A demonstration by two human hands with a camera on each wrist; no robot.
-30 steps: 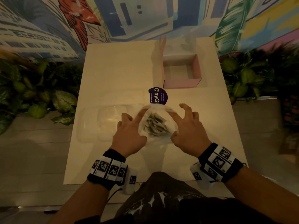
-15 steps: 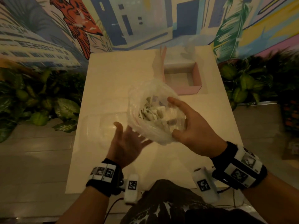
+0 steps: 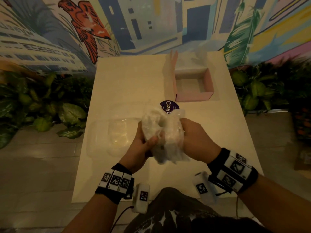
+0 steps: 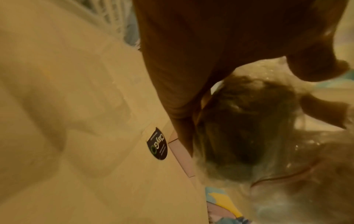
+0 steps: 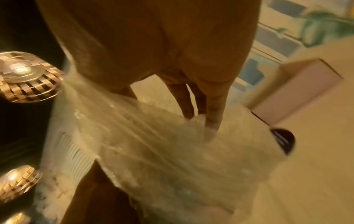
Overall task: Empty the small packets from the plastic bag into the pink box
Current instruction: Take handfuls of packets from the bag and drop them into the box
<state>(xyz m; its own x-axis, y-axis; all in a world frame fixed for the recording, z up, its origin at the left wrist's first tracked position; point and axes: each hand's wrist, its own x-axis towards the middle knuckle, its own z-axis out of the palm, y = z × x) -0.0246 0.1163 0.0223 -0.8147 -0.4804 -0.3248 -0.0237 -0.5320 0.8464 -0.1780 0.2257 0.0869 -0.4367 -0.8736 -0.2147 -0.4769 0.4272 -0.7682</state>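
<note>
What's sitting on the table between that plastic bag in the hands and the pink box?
In the head view, a round dark purple sticker lies on the table between the plastic bag and the pink box; the bag partly hides it.

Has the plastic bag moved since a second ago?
Yes. The plastic bag has been lifted off the table and is now held in both hands, short of the pink box.

Crumpled clear plastic bag (image 3: 162, 132) aloft between both hands, short of open, upright pink box (image 3: 193, 96).

packets unseen inside blurred plastic bag (image 3: 165, 132)
</note>
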